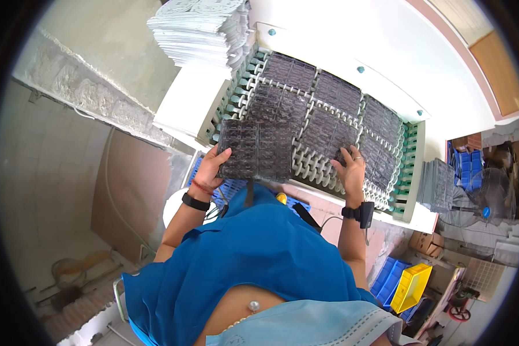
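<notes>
My left hand grips the left edge of a dark, flat rectangular panel with a grid-like pattern, thumb on top. The panel is over the near left end of a white roller conveyor. My right hand is open, fingers spread, at the near edge of a second dark panel lying on the rollers; whether the fingertips press on it I cannot tell. Several similar panels lie in rows, among them one at the back left and one at the far right.
A tall stack of pale sheets stands at the back left of the white machine. More upright panels lean at its right end. A black fan, blue bins and a yellow crate are at the right.
</notes>
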Tool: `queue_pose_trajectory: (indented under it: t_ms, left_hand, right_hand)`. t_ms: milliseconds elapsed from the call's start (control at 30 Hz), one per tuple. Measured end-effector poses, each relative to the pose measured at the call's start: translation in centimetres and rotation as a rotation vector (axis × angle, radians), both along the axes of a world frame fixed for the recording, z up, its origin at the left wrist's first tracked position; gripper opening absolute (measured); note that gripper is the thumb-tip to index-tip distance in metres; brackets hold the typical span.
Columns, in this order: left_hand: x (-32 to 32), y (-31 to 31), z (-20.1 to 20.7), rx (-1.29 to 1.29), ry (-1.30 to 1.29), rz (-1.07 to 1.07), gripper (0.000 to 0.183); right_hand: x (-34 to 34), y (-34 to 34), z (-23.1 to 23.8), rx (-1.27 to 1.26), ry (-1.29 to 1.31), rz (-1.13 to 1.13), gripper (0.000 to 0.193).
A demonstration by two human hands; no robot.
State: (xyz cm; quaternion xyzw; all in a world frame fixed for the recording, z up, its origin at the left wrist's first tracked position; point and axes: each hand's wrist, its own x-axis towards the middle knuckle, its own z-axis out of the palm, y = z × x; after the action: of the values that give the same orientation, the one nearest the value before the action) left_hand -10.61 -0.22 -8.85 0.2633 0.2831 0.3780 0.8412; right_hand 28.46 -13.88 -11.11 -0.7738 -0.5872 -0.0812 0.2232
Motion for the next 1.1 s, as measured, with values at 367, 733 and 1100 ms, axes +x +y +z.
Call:
queue_pose_trajectory:
  t_ms: [367,733,1100]
  left_hand:
    - [-2.1,0.3,-1.1,0.007,0.043,0.006,0.039]
    - [-1.9,0.8,-1.2,-0.045,0.03,0.034,0.037]
    - [-3.7,-0.3,0.8,-0.055,-0.023,0.01,0.036]
  right_hand:
    - [5.1,-1.7,-1.9,-0.069,0.098,-0.131,0.051]
    - [-0.4,3.1,0.0,-0.009,0.107,0.009,0.044]
    - [-11.0,15.6,-2.1,-0.091,-0.185,0.146,0.042]
